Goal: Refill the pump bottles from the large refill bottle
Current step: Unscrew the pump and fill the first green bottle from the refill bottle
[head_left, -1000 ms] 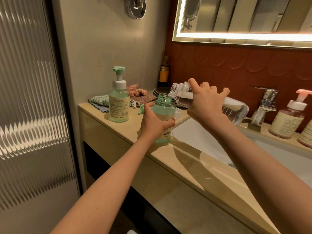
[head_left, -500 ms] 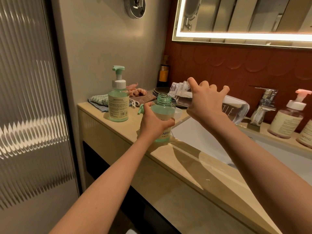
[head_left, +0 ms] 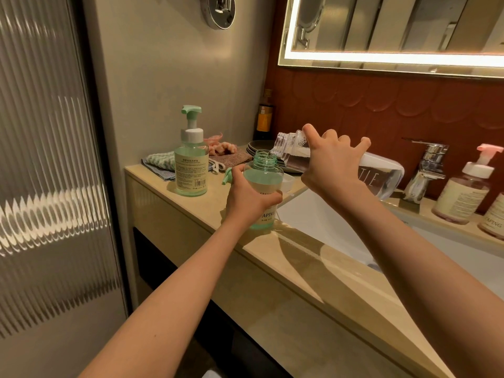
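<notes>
Clear refill bottle (head_left: pixel 381 177) dipped | right hand (head_left: pixel 332 167) grips it | left hand (head_left: pixel 245 199) grips green bottle (head_left: pixel 263 180)

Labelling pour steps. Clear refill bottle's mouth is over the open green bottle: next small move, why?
Probably tilt the large clear plastic refill bottle slightly steeper: right hand holds it sideways, mouth above the open green translucent bottle that the left hand steadies.

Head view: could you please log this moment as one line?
left hand holds uncapped green bottle | right hand tips refill bottle, mouth above its neck
</notes>
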